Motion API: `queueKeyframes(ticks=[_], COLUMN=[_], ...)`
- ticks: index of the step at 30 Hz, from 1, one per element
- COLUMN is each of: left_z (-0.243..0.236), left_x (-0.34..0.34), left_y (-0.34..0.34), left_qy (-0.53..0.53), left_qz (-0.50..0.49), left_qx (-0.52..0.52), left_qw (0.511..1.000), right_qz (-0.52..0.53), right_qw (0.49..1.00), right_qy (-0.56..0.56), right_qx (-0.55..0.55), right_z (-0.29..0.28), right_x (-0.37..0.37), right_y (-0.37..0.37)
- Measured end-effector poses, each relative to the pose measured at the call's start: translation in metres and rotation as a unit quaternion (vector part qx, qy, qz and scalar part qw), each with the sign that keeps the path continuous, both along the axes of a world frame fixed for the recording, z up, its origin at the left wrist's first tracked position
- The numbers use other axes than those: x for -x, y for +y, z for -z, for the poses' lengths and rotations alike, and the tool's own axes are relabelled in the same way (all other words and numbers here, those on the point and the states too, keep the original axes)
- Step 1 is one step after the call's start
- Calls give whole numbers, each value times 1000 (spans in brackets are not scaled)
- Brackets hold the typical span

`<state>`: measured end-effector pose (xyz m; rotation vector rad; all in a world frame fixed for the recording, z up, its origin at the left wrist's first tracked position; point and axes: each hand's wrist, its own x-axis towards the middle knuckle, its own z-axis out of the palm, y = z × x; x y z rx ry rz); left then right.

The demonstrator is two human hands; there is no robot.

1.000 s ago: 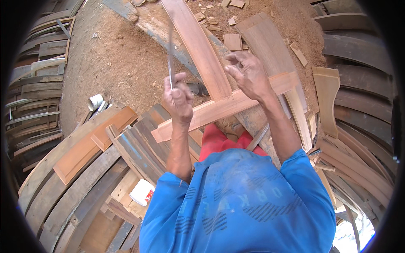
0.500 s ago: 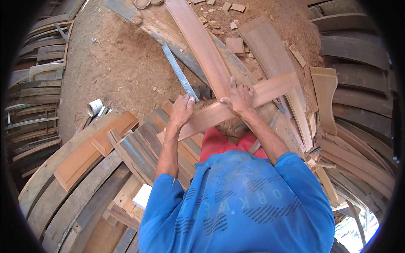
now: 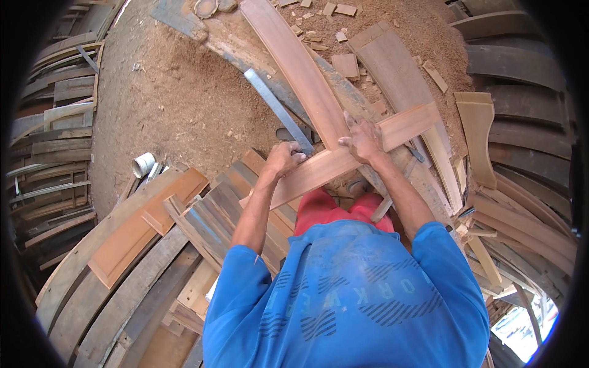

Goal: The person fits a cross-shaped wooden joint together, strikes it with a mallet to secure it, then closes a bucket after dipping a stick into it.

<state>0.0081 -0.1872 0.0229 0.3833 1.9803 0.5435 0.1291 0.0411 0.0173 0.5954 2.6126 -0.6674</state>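
Left grip: closed in the head view, the fingers curled around the near end of a metal strip; how firmly it is squeezed cannot be told.
Metal strip: slanted toward the far left, set to the left of the long board and apart from it.
Right grip: partly open, the thumb spread from the fingers; it is rested on the wood where the two reddish pieces are met, with nothing seen lifted in it.
Crosspiece: laid slantwise in front of the body, its right end set farther off than its left; the left end is partly covered by the left forearm.
Long board: stretched toward the far side, its near end met by the crosspiece's far edge, so that a T-like shape is formed.
Bench: a weathered plank, partly covered by the long board.
Right side: a broad board is placed beyond the crosspiece's right end; a curved-edged timber is seen farther right.
Far side: small wood blocks are scattered on the sawdust.
Left side: a brown panel is laid on timbers, with a white cup just beyond it.
Clothing: a blue shirt and red shorts are worn.
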Motion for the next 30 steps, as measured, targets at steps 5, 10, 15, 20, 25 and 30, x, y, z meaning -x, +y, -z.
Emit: queueKeyframes(ticks=[5, 10, 15, 20, 25, 30], left_z=[17, 14, 19, 26, 22, 24], left_x=[-13, -9, -10, -12, -11, -12], left_y=[-4, 10, 17, 16, 20, 18], left_qy=[64, 22, 8, 33, 9, 17], left_qz=[14, 13, 6, 10, 8, 12], left_qx=[-50, -34, -29, -61, -52, -58], left_qw=[997, 999, 1000, 998, 999, 998], right_qz=[0, 1, 1, 9, 18, 18], right_qw=[1000, 1000, 1000, 1000, 1000, 1000], right_qy=[-12, 1, 5, -8, -4, -7], right_qx=[-2, -2, 4, 11, 16, 14], right_z=[0, 1, -2, -8, -8, -4], right_x=[2, 1, 1, 4, 3, 2], right_y=[0, 1, 2, 2, 2, 1])
